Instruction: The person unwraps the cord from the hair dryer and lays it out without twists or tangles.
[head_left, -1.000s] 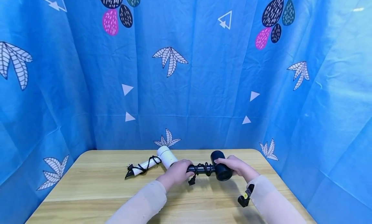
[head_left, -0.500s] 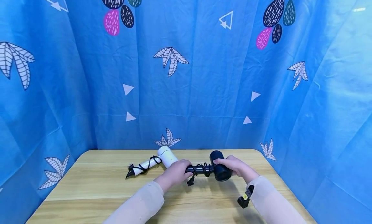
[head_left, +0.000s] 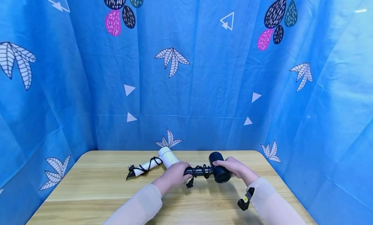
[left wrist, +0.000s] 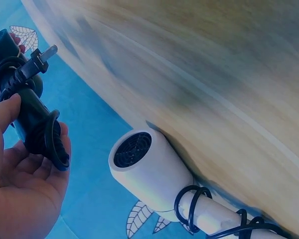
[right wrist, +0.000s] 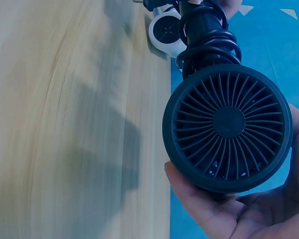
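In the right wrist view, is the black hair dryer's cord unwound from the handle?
No, the cord is coiled around the handle of the black hair dryer.

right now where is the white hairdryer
In the head view, the white hairdryer lies left of centre towards the back of the table, just past the left hand and left of the black hairdryer.

White hair dryer (head_left: 167,157) lying on wooden table (head_left: 90,183); blue leaf-print curtain (head_left: 204,88) behind.

Soft shadows on tabletop (head_left: 96,183), 2 dimmer wrist views
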### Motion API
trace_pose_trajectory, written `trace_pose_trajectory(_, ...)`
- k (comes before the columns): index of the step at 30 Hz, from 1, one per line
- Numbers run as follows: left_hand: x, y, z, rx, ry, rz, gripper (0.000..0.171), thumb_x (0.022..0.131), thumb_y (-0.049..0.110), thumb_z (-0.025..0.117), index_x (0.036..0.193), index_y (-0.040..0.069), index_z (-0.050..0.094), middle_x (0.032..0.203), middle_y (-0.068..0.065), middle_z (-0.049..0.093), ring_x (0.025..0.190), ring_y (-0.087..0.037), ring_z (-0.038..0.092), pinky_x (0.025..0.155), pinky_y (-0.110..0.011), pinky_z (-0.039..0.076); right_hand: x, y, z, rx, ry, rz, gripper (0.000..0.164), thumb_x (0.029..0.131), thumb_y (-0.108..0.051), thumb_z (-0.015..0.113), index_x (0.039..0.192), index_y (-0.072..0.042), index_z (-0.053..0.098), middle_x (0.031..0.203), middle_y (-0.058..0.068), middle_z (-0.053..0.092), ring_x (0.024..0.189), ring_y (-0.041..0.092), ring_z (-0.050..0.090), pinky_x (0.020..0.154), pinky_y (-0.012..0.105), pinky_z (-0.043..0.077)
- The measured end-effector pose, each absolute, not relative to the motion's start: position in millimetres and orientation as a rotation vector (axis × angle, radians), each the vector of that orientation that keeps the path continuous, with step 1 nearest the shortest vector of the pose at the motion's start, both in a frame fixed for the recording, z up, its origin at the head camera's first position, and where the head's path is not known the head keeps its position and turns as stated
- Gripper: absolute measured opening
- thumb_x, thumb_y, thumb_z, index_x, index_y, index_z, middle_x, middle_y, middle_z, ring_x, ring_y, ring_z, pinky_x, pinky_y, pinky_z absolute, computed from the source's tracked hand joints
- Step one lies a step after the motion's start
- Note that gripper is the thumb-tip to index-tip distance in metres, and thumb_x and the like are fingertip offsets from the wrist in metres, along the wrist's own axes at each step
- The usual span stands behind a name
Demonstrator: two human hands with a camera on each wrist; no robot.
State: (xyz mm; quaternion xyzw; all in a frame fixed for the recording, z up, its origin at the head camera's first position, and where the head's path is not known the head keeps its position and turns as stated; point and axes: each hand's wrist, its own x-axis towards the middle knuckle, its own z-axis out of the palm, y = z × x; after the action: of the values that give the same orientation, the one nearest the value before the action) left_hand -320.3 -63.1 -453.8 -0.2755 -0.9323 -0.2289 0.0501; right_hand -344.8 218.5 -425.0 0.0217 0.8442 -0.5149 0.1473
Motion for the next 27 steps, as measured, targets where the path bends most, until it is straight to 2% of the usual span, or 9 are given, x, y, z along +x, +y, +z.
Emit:
trace_pose_trajectory(8, -319.0, -65.8, -453.0, -0.832, -2.827, -0.714, 0.032, 0.095, 0.03, 0.07, 0.117, 0.008, 0.067, 0.109, -0.005, 0.069, 0.1, -0.018, 0.065, 0.089, -0.037, 0.053, -345.3, 218.2, -425.1, 0.045, 2.448, -1.456, 0.051, 0.086, -0.04, 0.072, 0.102, 0.007, 0.061, 0.087, 0.018, 0.069, 0.065, 0.022, 0.07, 0.057, 0.031, 0.058)
trace_pose_trajectory(15, -318.1, -67.5, -451.8, -0.819, -2.811, -0.735, 0.031, 0.094, 0.029, 0.071, 0.117, 0.008, 0.068, 0.11, -0.005, 0.069, 0.101, -0.02, 0.065, 0.09, -0.038, 0.053, -345.7, 217.8, -425.3, 0.022, 2.446, -1.461, 0.053, 0.087, -0.04, 0.072, 0.106, 0.008, 0.06, 0.09, 0.018, 0.069, 0.07, 0.023, 0.071, 0.062, 0.034, 0.059)
trace_pose_trajectory(27, -318.5, -69.7, -452.8, -0.795, -2.806, -0.743, 0.036, 0.094, 0.03, 0.071, 0.121, 0.007, 0.066, 0.116, -0.007, 0.069, 0.106, -0.023, 0.065, 0.093, -0.04, 0.052, -345.4, 214.9, -422.9, 0.015, 2.461, -1.462, 0.052, 0.087, -0.041, 0.072, 0.103, 0.007, 0.062, 0.09, 0.018, 0.069, 0.072, 0.024, 0.071, 0.066, 0.037, 0.06)
